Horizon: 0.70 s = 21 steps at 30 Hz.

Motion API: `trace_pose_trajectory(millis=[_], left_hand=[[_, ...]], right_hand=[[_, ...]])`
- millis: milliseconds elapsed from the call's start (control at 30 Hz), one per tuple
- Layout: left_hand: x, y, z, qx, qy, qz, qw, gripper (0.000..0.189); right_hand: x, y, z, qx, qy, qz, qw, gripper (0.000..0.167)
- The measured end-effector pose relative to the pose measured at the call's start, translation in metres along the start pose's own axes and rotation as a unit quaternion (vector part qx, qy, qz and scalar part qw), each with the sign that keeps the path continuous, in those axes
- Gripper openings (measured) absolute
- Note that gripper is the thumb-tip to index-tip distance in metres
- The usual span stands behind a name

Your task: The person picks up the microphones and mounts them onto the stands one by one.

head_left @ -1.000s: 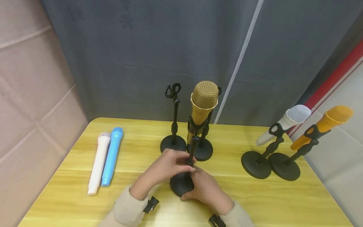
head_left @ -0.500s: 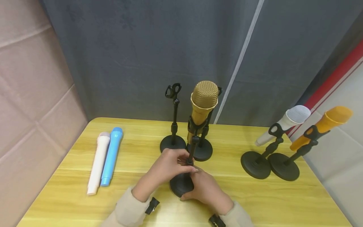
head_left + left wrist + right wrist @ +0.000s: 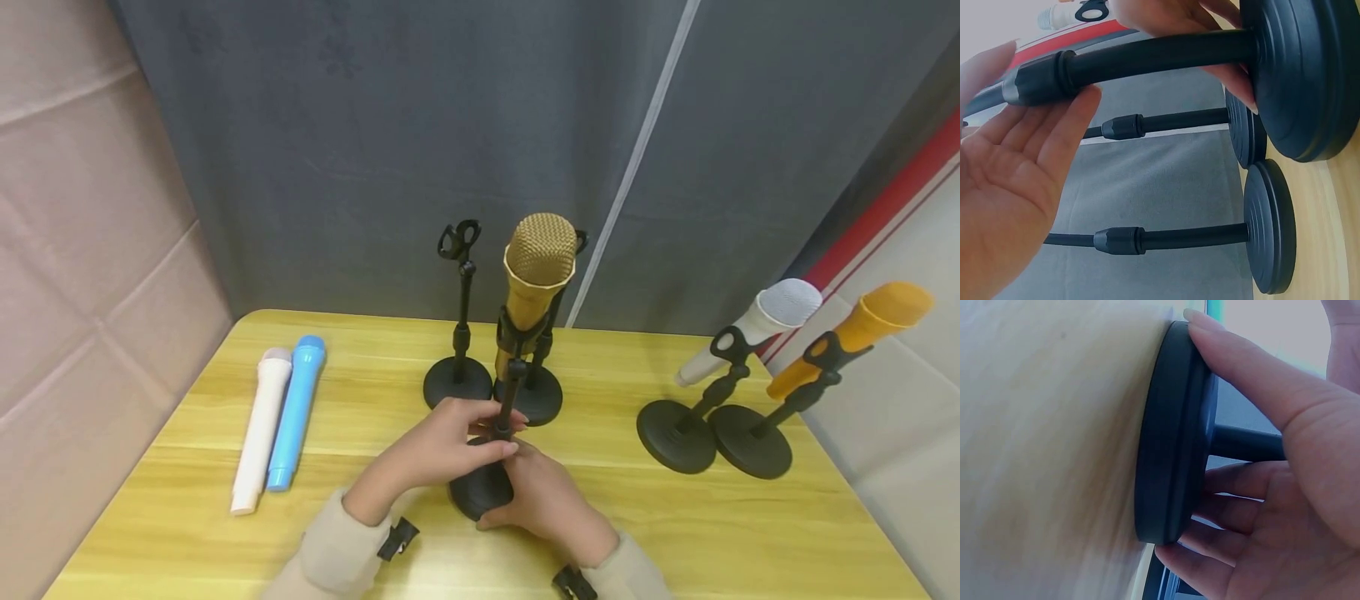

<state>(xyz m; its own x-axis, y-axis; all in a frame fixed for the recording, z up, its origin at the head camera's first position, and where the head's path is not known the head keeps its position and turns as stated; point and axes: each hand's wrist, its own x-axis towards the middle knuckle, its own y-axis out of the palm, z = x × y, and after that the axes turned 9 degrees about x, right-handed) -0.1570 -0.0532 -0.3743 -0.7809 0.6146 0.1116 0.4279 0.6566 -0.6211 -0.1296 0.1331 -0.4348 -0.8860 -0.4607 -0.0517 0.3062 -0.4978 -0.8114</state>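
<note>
A black desktop microphone stand (image 3: 477,493) stands at the middle front of the table. Its clip holds a gold microphone (image 3: 542,254), mesh head up and tilted toward the back right. My left hand (image 3: 442,440) grips the pole at its collar (image 3: 1041,78), thumb on one side and fingers on the other. Lower down, my right hand (image 3: 549,497) holds the round base (image 3: 1172,444), its thumb over the near rim and the fingers around the far side. In the right wrist view the base is close over the wooden tabletop.
Two black stands with bare clips, one on the left (image 3: 457,379) and one partly hidden (image 3: 540,396), are behind. At right, stands hold a white microphone (image 3: 776,308) and an orange microphone (image 3: 885,317). A white microphone (image 3: 261,433) and a blue microphone (image 3: 297,417) lie at left.
My left hand and wrist shift very slightly about the pole, the thumb moving a little across it. The stand, the gold microphone and my right hand stay in place.
</note>
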Motion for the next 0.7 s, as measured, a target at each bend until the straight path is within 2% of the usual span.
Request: trace_pose_trajectory(millis=[400, 700], left_hand=[[0.0002, -0.0021, -0.0005, 0.004, 0.006, -0.003, 1.0000, 0.021], [0.0004, 0.0000, -0.0001, -0.004, -0.007, -0.013, 0.9999, 0.020]], right_hand=[[0.0008, 0.0008, -0.0022, -0.021, -0.010, -0.004, 0.9997, 0.098], [0.0006, 0.0008, -0.0012, -0.025, -0.012, -0.008, 0.9996, 0.098]])
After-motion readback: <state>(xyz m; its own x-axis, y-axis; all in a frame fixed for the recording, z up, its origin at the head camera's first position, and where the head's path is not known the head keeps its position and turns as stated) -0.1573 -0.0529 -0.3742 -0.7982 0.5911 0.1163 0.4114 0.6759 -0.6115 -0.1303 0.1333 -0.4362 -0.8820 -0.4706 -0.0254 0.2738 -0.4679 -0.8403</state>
